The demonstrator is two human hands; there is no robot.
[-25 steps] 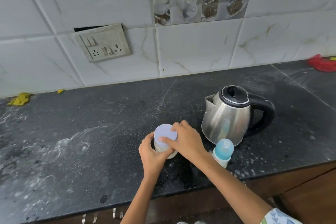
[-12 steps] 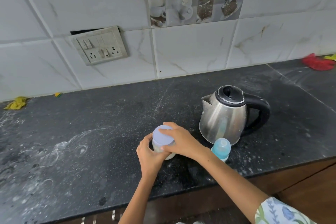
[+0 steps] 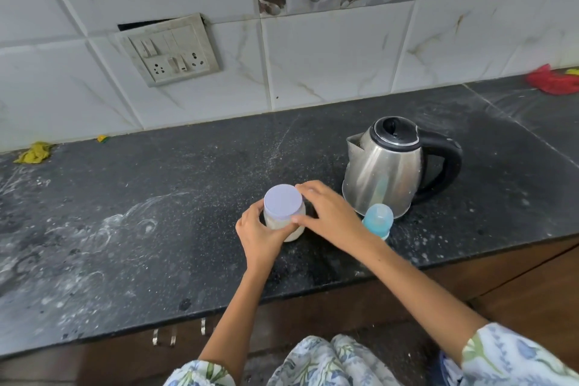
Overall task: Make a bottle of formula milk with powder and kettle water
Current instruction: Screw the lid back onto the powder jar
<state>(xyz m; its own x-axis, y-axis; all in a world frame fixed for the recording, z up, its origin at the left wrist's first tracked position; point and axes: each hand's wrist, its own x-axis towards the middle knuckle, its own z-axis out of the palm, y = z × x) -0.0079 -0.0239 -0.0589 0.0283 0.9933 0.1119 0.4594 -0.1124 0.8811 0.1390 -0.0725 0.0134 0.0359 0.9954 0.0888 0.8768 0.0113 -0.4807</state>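
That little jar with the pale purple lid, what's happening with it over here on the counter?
A person stands at a dark stone counter with both hands on a small powder jar. The left hand wraps the jar's body, and the right hand has its fingers at the rim of the lavender lid, which is on the jar. Beside it, a blue-capped baby bottle stands capped in front of a steel kettle with its lid shut. No powder or water has been poured yet.

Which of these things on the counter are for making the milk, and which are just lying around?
For the job: powder jar, kettle, baby bottle.
Just lying about: yellow cloth, red cloth, small yellow scrap.
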